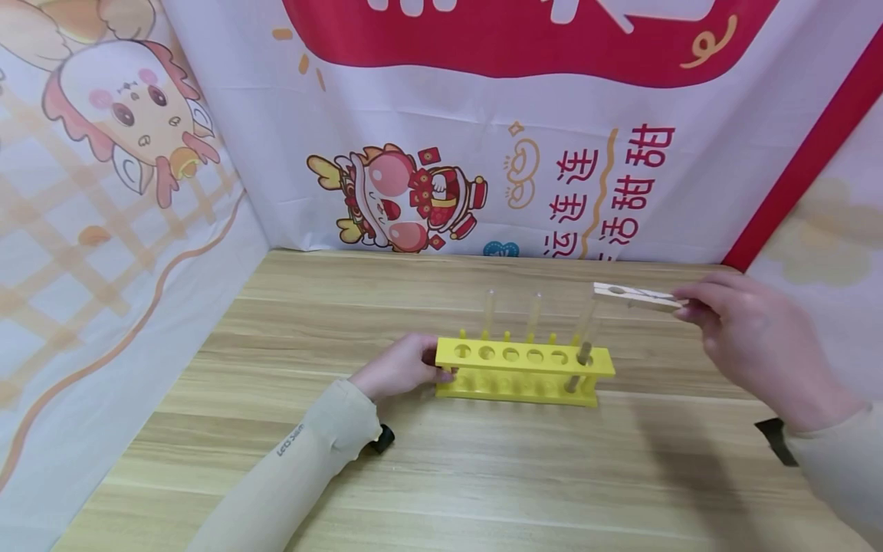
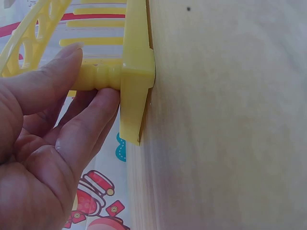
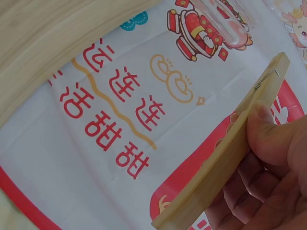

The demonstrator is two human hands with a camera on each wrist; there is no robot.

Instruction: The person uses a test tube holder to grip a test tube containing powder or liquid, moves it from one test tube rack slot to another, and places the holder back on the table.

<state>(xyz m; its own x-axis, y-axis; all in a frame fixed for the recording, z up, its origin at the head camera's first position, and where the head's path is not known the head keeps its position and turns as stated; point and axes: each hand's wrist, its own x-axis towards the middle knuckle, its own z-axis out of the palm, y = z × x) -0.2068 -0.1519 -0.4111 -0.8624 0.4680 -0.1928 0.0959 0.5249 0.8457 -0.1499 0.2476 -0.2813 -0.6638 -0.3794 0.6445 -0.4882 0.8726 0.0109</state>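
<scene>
My left hand (image 1: 403, 368) grips the left end of a yellow test tube rack (image 1: 522, 367); in the left wrist view its thumb and fingers close around the end post (image 2: 98, 76). My right hand (image 1: 766, 337) pinches a wooden test tube clamp (image 1: 638, 297) by one end. The clamp's other end reaches over the rack's right side, right by the top of a glass test tube (image 1: 584, 351) with grey contents. This tube leans slightly in the rightmost hole. In the right wrist view, thumb and curled fingers hold the clamp (image 3: 211, 177) along its length.
Two clear glass tubes, one on the left (image 1: 489, 310) and one on the right (image 1: 535, 313), stand upright on the rack's back pegs. The wood-grain table (image 1: 428, 491) meets a printed cloth backdrop (image 1: 276, 153) behind and at both sides.
</scene>
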